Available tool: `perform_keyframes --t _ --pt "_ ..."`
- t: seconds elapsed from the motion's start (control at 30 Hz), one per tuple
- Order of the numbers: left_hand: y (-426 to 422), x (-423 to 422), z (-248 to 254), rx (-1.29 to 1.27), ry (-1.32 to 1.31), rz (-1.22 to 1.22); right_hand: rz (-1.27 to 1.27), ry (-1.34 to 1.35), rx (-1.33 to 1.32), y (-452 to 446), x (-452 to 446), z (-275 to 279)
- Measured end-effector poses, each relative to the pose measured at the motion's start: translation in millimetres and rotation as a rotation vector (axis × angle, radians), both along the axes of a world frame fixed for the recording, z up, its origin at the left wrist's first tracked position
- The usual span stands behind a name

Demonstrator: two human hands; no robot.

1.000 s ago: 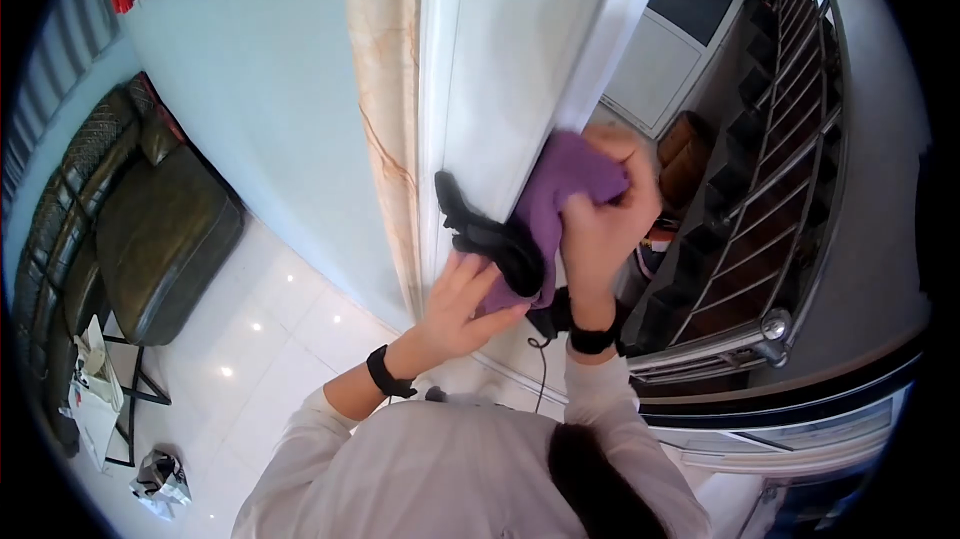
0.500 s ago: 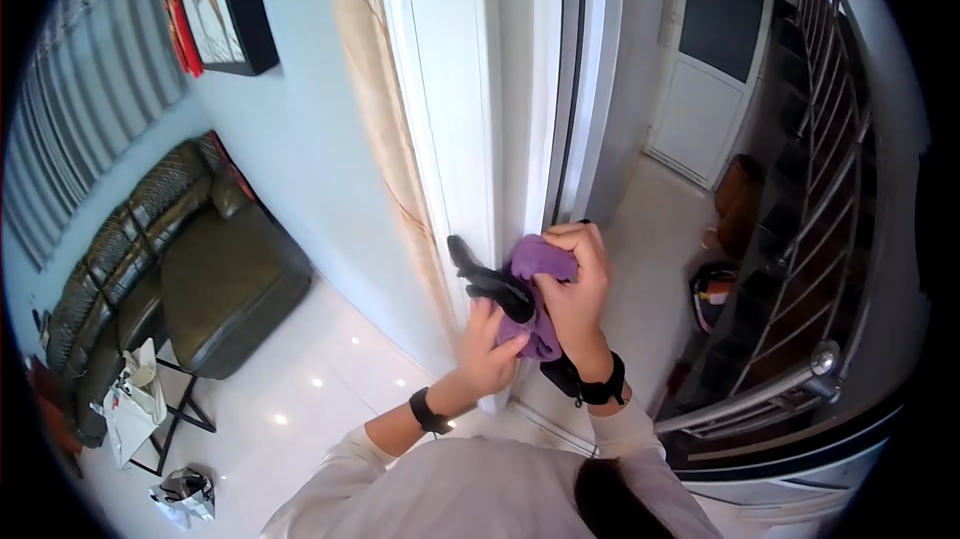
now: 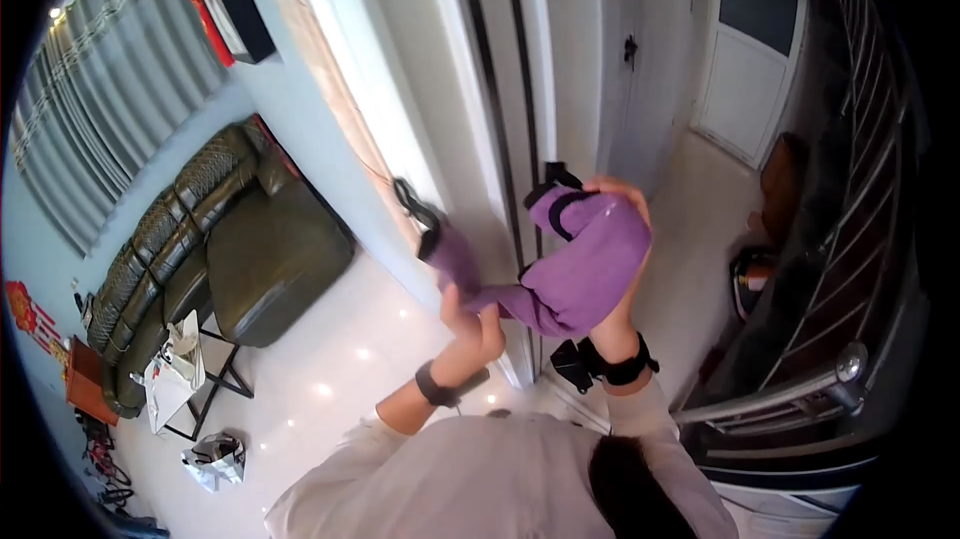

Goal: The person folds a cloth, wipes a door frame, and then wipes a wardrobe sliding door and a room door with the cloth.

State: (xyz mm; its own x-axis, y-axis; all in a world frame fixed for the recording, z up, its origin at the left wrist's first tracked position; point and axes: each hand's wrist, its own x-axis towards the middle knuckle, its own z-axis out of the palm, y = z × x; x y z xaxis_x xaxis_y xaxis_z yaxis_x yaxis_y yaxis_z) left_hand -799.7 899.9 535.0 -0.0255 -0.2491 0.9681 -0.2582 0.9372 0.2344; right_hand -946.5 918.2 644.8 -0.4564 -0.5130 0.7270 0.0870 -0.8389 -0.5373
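Person wears pale long-sleeved shirt (image 3: 490,469), soft creases. Behind left fingers (image 3: 490,322), at wrist: dark strap (image 3: 435,385), small dark block on inner side; farther back, pale cuff. Behind right fingers (image 3: 628,191): black strap (image 3: 628,371), black boxy device (image 3: 575,366) on inner side, pale cuff next. Farthest from fingers: long dark tail (image 3: 628,484) over shirt, hair or cloth unclear.

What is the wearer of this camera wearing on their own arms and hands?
Both the left hand and the right hand are ungloved; the right is partly hidden. The left sleeve and right sleeve are pale, plain and stop short of the wrists. There is a dark left wristband and a black right wristband. I cannot make out any markings.
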Motion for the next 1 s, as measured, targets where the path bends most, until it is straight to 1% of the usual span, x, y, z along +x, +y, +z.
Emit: perform_keyframes --t 0.07,0.13,0.3,0.47,0.53,0.63,0.7,0.73,0.77,0.8,0.87,0.9,0.97,1.0 --pt "4.1 -6.7 5.5 -0.071 0.034 -0.009 0.177 -0.053 -0.01 3.7 -8.1 -5.2" --pt "15.2 -8.5 12.8 -0.103 -0.071 0.045 0.328 -0.111 -0.044 6.6 -11.8 -6.8" --pt "32.7 -8.6 18.9 -0.102 -0.231 0.093 0.353 -0.058 -0.13 11.1 -24.4 -3.0" --pt "50.3 -12.9 40.7 -0.177 -0.279 0.115 0.421 -0.107 -0.128 15.8 -36.1 -3.9" --pt "53.8 -18.3 51.9 -0.232 -0.287 0.118 0.387 -0.105 -0.08 17.9 -43.7 -5.1" --pt "58.0 -33.1 72.8 -0.339 -0.309 0.105 0.074 0.101 -0.015 22.1 -52.1 -4.1" --pt "55.6 -48.5 86.4 -0.4 -0.359 0.08 0.013 0.161 0.0 25.2 -53.5 -6.2" --pt "53.5 -55.3 91.0 -0.381 -0.4 0.058 -0.017 0.191 0.009 26.7 -53.5 -8.1" --pt "51.1 -59.7 95.4 -0.328 -0.463 0.033 0.164 0.145 0.026 27.4 -57.4 -13.7" --pt "46.7 -62.5 98.0 -0.196 -0.566 -0.001 0.173 0.052 0.086 28.0 -57.5 -19.0" --pt "40.4 -70.6 99.0 0.007 -0.487 -0.083 0.182 -0.132 0.213 30.2 -57.7 -31.0" --pt "43.0 -72.3 96.9 0.104 -0.458 -0.097 0.194 -0.115 0.201 28.7 -63.9 -37.3" --pt "45.3 -77.7 93.7 0.286 -0.39 -0.125 0.142 0.005 0.145 30.3 -72.2 -46.3" --pt "45.9 -78.2 91.8 0.334 -0.397 -0.112 0.116 0.065 0.121 32.9 -75.4 -49.3"
